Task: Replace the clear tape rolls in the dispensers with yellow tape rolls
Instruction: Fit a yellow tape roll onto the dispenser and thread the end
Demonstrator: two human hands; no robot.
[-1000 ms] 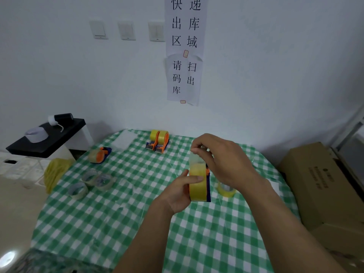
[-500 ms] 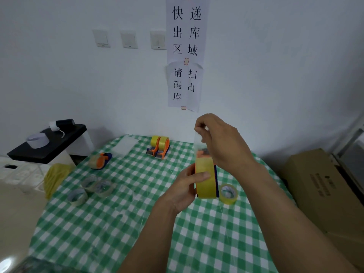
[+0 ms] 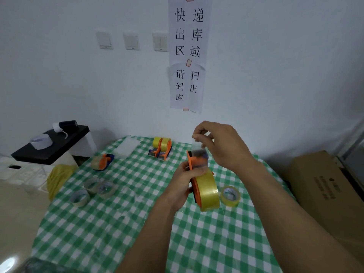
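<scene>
- Left hand [image 3: 184,179] grips the dispenser [image 3: 197,161] from its left side, fingers curled round the body, forearm bare and angled up from below.
- Right hand [image 3: 223,144] hangs just above the dispenser, thumb and forefinger pinching the tape strip [image 3: 198,144], wrist bent, forearm running down to the dispenser's right.

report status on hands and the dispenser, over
Left hand grips orange plastic dispenser loaded with yellow tape roll. Right hand pinches pulled-up tape end. Spare yellow roll lies beside, not blocking.

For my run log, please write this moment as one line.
left hand: grips orange plastic tape dispenser holding yellow tape roll | right hand: pinches tape end above it | step: threading tape
</scene>
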